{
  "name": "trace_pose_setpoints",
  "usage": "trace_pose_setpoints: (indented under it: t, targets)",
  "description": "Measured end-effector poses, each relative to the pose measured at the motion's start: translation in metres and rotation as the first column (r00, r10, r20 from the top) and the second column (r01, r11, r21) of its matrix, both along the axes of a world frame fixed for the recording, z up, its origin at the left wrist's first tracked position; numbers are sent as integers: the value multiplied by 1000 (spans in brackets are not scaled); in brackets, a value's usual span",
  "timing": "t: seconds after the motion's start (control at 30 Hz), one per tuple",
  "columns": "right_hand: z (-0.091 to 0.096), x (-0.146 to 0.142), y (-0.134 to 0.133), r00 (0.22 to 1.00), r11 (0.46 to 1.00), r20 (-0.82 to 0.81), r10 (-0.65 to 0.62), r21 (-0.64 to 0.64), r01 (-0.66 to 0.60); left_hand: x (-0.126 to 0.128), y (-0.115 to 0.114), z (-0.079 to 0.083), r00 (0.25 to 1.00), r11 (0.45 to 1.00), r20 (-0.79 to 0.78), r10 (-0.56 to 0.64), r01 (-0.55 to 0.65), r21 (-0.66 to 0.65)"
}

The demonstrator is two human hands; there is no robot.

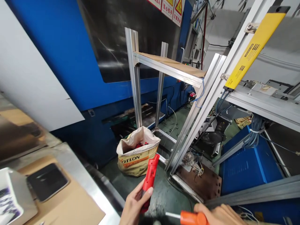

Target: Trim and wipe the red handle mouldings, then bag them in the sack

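Observation:
My left hand [134,203] is closed around the lower part of a red plastic housing [150,173], long and narrow with holes and recesses along its side. It is held up at a slant in front of a cream and yellow woven sack [134,165], which stands with its mouth open and red pieces [140,145] inside. At the bottom edge, my right hand [217,214] grips an orange-handled tool [191,217]. Its thin pale shaft points left toward the housing, apart from it. The kind of tool is not clear.
An aluminium profile frame [134,78] with a cardboard-topped shelf [173,61] rises behind the sack. To the left, a metal-edged table bears cardboard [70,203], a black phone [48,181] and a white bin [21,190]. A yellow sensor bar [257,47] is fixed at right.

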State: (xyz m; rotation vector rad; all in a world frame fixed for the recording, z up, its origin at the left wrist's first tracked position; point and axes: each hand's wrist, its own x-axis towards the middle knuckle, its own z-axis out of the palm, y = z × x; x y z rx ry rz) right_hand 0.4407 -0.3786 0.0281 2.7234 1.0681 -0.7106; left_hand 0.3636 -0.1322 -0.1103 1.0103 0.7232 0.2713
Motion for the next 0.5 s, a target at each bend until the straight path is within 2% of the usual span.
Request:
trace_pose_setpoints:
  t: [0.1,0.2,0.33,0.43,0.5]
  targets:
    - [23,2,22,1000,1000,10,7,9,-7,-9,3,1,997,959,-9,-82,81,271]
    - [36,3,38,997,998,-21,68,-10,-68,-16,7,7,988,885,-38,-151,152,440]
    - [33,3,44,996,991,61,63,111,-70,-22,7,9,996,808,-19,-93,86,583]
    - [30,2,47,991,986,22,133,94,-134,-26,5,7,998,760,-20,-54,54,648]
    - [32,0,51,995,991,56,87,102,-92,-28,4,8,998,730,-44,-34,55,682]
